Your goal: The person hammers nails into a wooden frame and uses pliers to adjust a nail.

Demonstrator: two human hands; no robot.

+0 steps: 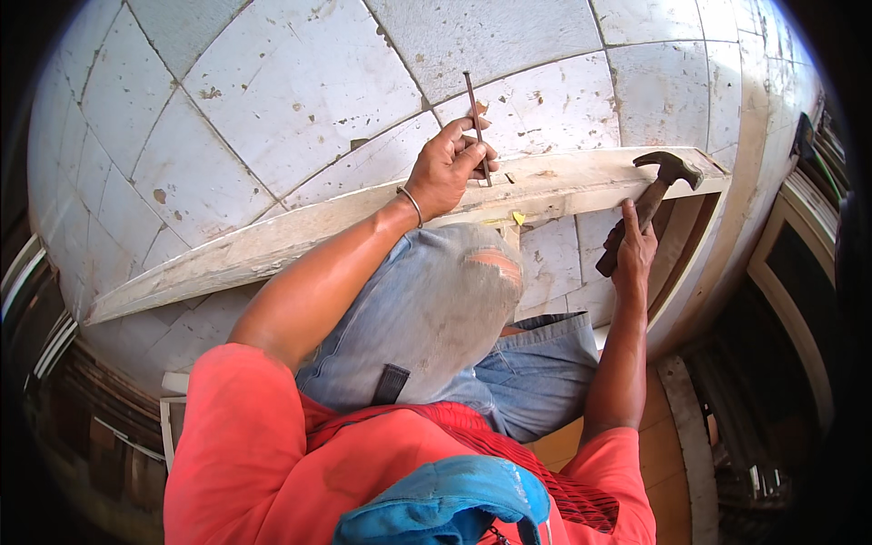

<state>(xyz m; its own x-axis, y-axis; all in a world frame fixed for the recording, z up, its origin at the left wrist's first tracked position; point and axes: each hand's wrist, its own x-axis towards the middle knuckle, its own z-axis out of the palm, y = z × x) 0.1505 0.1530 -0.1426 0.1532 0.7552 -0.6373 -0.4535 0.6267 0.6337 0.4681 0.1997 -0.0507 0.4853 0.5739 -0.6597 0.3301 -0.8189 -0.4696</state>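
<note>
left hand [442, 174] pinches a thin rod [473, 107] between thumb and fingers; right hand [635, 247] grasps a hammer [652, 202].

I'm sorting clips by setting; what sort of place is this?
Probably a small woodworking shop: a long wooden frame lies on worn, marked tiles, with a hammer held beside it.

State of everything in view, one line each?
Left hand, pinching the metal rod
Metal rod, slanted, lower tip's contact unclear
Right hand, gripping the claw hammer
Claw hammer, held by its handle
Wooden frame, resting on the white tiles, slotted
White tiles, scuffed and spotted
Jeans, torn at one knee
</note>
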